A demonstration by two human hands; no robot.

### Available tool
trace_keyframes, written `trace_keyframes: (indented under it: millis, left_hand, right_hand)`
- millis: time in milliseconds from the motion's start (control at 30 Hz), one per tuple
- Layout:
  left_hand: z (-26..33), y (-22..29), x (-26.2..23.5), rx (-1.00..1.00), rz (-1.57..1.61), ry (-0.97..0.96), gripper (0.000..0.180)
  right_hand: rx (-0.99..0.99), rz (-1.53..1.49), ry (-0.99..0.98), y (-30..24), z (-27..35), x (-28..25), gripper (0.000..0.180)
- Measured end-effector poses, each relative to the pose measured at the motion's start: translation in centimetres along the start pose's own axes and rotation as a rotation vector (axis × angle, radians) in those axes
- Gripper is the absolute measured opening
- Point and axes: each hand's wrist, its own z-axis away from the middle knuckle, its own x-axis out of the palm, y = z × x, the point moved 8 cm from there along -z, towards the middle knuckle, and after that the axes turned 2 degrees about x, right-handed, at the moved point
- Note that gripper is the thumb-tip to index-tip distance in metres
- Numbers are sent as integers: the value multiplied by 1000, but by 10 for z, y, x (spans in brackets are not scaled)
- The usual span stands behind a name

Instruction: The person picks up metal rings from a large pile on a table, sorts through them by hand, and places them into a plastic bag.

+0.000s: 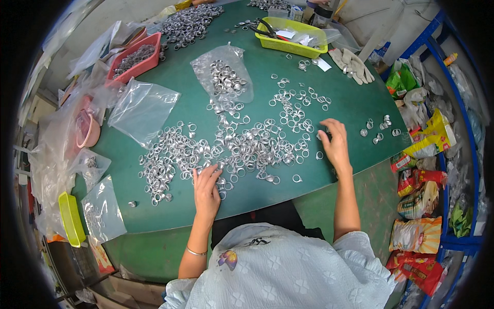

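Observation:
Loose silver-coloured metal rings [252,149] lie in a wide spread across the green table, some with a flat round part. At the near edge of this spread, my left hand [207,191] rests palm down, its slightly parted fingertips touching rings. My right hand [335,145] is to the right of the spread, fingers bent and thumb apart from them; no ring shows clearly in its grasp. One single ring [319,155] lies just left of that hand. Beyond the spread, a clear plastic bag [202,65] lies with more rings in its mouth.
A red basket [150,63] of metal pieces stands far left, near a large heap of pieces [188,24]. The yellow-green tray [296,50] at the back holds black-handled pliers [265,30]. White gloves [355,67] lie right of it. Blue shelving [471,154] stands to the right.

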Motion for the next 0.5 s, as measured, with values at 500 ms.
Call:
trace_keyframes:
  millis: [500]
  left_hand:
    - [3, -5, -17, -10, 86, 255, 31]
  right_hand:
    - [-275, -114, -453, -109, -10, 101, 21]
